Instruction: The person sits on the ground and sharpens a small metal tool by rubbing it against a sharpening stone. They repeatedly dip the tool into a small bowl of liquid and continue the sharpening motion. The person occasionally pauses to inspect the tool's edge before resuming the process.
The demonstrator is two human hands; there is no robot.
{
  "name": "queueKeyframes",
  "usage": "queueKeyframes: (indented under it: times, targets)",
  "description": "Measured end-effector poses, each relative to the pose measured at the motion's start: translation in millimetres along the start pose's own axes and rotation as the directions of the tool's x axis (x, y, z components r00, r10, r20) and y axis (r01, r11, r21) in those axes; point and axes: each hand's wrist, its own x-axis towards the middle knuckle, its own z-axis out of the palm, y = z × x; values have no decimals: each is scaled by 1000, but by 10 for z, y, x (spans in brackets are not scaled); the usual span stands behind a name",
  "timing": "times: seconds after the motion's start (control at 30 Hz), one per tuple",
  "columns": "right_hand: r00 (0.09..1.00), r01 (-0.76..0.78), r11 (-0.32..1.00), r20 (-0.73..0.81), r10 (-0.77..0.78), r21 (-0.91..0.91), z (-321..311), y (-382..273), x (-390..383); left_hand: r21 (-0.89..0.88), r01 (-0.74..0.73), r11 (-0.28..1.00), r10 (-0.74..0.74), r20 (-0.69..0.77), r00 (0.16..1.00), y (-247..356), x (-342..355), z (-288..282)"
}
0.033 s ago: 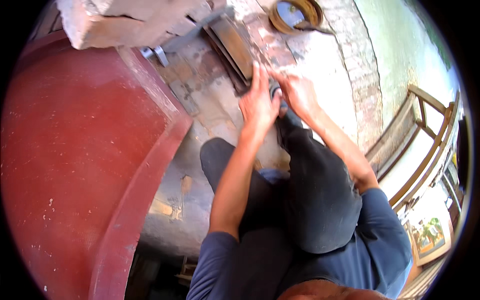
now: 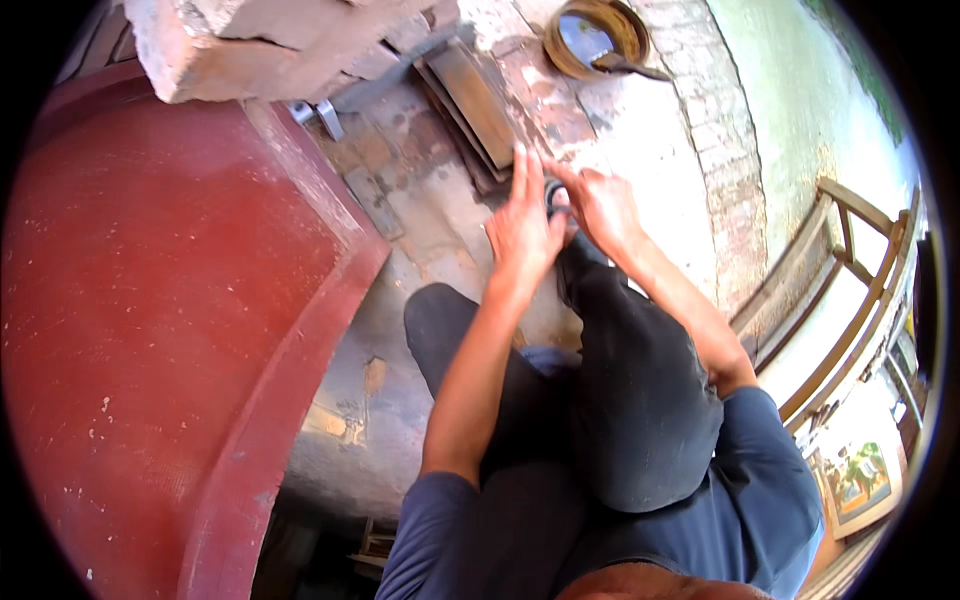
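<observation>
A long, flat brown block (image 2: 472,100), which looks like a whetstone, lies on a dark base (image 2: 445,105) on the brick floor. At its near end my left hand (image 2: 522,228) reaches forward, two fingers straight and pressed together with their tips at the block's edge. Close beside it, my right hand (image 2: 603,208) is curled, its index finger pointing in to meet the left fingertips. Both hands are closed around the same spot; whatever they grip is too small or hidden to make out. Below them shows part of my foot in a dark strapped sandal (image 2: 553,195).
A round brown basin (image 2: 633,38) of water with a dark handled tool (image 2: 640,69) stands beyond the block. A red panel (image 2: 160,300) fills the left, under stacked pale bricks (image 2: 240,50). To the right are a wooden chair (image 2: 850,270) and a framed picture (image 2: 858,478).
Both hands have drawn back slightly toward me along the block, so more of its near end shows. The whole view has shifted a little.
</observation>
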Motion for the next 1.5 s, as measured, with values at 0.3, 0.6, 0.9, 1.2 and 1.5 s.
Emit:
queueKeyframes:
  times: [0.3, 0.6, 0.9, 1.2, 1.5]
  targets:
    - [999, 16, 994, -38, -13, 104, 45, -12, 77, 3, -57, 998, 57, -152, 987, -94, 51, 63]
    - [998, 66, 995, 2, -66, -77, 92, -59, 148, 10, -110, 994, 109, -230, 967, -214, 35, 73]
    - [987, 123, 990, -101, -129, -63, 91, -74, 236, 9, -63, 998, 63, -201, 977, -145, 88, -73]
    - [999, 49, 998, 10, -49, -38, 25, -136, 150, 9, -97, 995, 97, -213, 972, -176, 69, 36]
    - [999, 21, 1000, -33, -22, -14, 64, -59, 32, -15, -70, 997, 67, -137, 988, -152, 24, 99]
